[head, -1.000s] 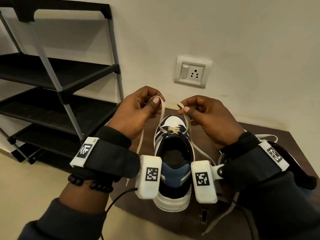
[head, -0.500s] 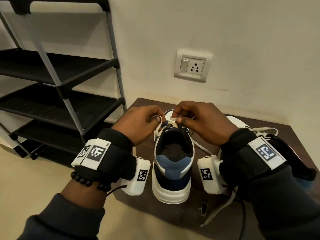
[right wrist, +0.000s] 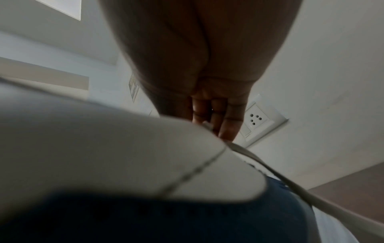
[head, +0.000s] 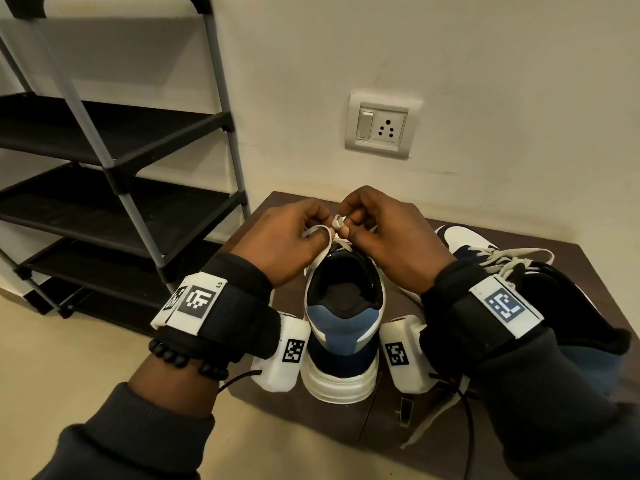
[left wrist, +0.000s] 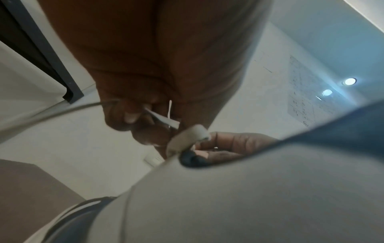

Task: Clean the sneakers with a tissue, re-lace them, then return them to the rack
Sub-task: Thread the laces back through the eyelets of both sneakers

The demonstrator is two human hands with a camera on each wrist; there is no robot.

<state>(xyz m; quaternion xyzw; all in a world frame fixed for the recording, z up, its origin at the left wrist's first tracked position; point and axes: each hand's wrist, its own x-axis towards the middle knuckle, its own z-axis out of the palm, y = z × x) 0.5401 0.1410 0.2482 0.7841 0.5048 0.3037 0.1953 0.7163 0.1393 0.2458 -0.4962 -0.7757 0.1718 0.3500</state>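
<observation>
Left fingers point(head: 320, 233): curled, pinching a loop of the white lace point(head: 317, 229) between thumb and forefinger, above the tongue of the sneaker.
Right fingers point(head: 346, 231): curled, pinching the lace end point(head: 337, 221) between thumb and forefinger, tip to tip with the left fingers.
Left hand point(head: 282, 242): knuckles up, over the left side of the shoe opening; in the left wrist view, lace strand point(left wrist: 164, 119) seen under the fingertips.
Right hand point(head: 388, 244): knuckles up, over the right side of the shoe opening; in the right wrist view, fingers point(right wrist: 216, 118) seen from below, grip itself not readable there.
Near sneaker point(head: 341, 327): white, blue heel patch, navy lower band, white sole; upright, heel toward the camera, between the two wrists, on the tabletop.
Lace tails: one strand running down past the right wrist, loose end point(head: 420, 433) lying on the tabletop edge.
Second sneaker point(head: 478, 251): right of the first, partly hidden behind the right forearm, laces point(head: 512, 259) threaded and lying loose across its top.
Tabletop point(head: 273, 216): dark brown, low, set against the wall.
Shoe rack point(head: 114, 174): black shelves, grey posts, left of the tabletop, just beside it; visible shelves bare.
Wall socket point(head: 382, 126): white plate with switch, on the wall above the sneakers.
Wrists: dark straps with white marker blocks point(head: 194, 297); beaded bracelet point(head: 187, 358) on the left wrist.
</observation>
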